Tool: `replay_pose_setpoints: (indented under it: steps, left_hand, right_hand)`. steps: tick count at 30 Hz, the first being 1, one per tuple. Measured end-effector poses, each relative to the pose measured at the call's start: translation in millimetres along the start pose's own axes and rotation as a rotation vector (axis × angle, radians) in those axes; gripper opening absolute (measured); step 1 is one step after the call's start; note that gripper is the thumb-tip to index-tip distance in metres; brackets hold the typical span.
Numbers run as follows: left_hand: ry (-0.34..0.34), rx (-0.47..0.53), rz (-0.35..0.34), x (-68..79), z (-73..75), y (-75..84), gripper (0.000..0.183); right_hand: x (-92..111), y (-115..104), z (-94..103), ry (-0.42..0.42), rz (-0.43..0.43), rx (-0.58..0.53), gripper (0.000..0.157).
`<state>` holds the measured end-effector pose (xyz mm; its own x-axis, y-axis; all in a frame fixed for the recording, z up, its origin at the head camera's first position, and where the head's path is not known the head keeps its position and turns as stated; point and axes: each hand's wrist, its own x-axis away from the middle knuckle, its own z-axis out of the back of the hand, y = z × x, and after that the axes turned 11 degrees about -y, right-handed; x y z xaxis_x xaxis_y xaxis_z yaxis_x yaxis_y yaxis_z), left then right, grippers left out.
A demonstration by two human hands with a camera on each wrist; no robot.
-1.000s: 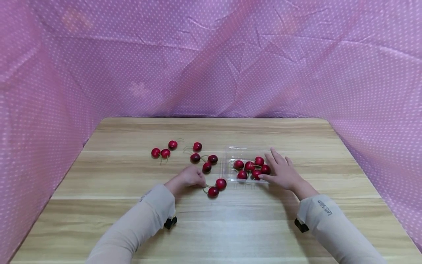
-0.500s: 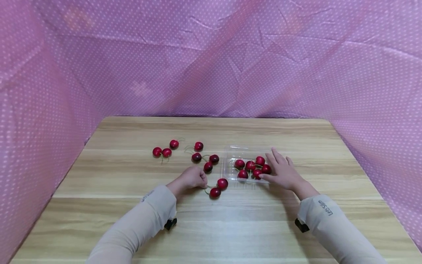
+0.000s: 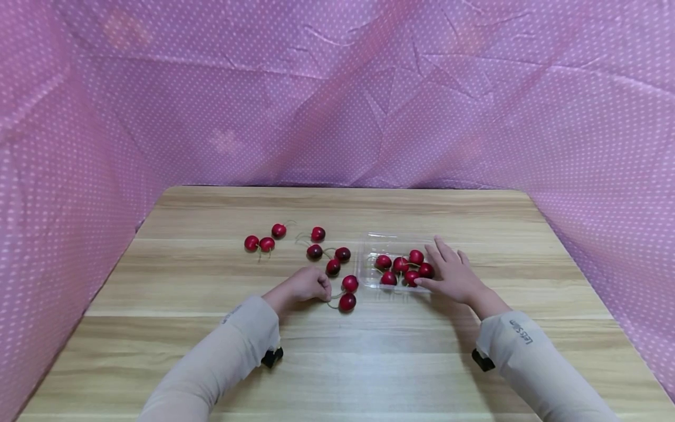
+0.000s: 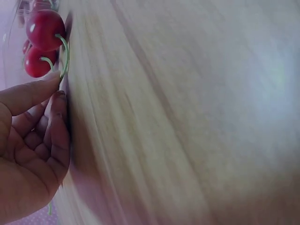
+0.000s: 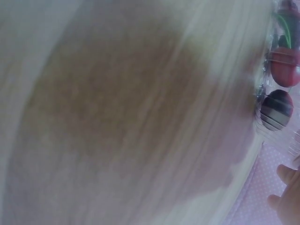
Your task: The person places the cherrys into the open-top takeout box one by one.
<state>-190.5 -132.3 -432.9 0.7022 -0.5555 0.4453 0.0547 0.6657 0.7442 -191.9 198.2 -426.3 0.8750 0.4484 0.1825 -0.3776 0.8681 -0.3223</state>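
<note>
My left hand pinches the green stems of a pair of cherries between thumb and forefinger. In the left wrist view those stems meet at the fingertips. One cherry of the pair lies nearer me, the other cherry just behind it, left of the clear plastic container. Several red cherries lie inside that container. At its right side my right hand rests with fingers spread and fairly straight, the thumb by the front wall. Only some fingertips of this hand show in the right wrist view.
Left of the container lie several darker cherries with stems. Farther left is a group of three brighter cherries. The wooden table ends at a pink dotted cloth behind.
The pinched pair first shifts slightly right, then turns: the rear cherry swings left and back, the front one slightly right and back. The right hand stays in place at the container.
</note>
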Motion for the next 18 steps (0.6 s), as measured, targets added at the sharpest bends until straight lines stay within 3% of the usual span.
replay_pose_setpoints:
  steps: [5, 13, 18]
  left_hand:
    - [-0.009, 0.098, -0.02, 2.9, -1.2, -1.0, 0.002]
    - [-0.009, 0.411, -0.062, 8.4, -2.5, -0.5, 0.008]
    - [0.009, 0.396, -0.066, 12.7, 0.4, 0.9, 0.013]
  right_hand:
    - [0.9, 0.4, -0.6, 0.003, 0.003, 0.002, 0.084]
    - [1.7, 2.5, -1.1, 0.002, 0.013, 0.004, 0.086]
    - [3.2, 4.2, -1.3, -0.002, 0.013, 0.008, 0.085]
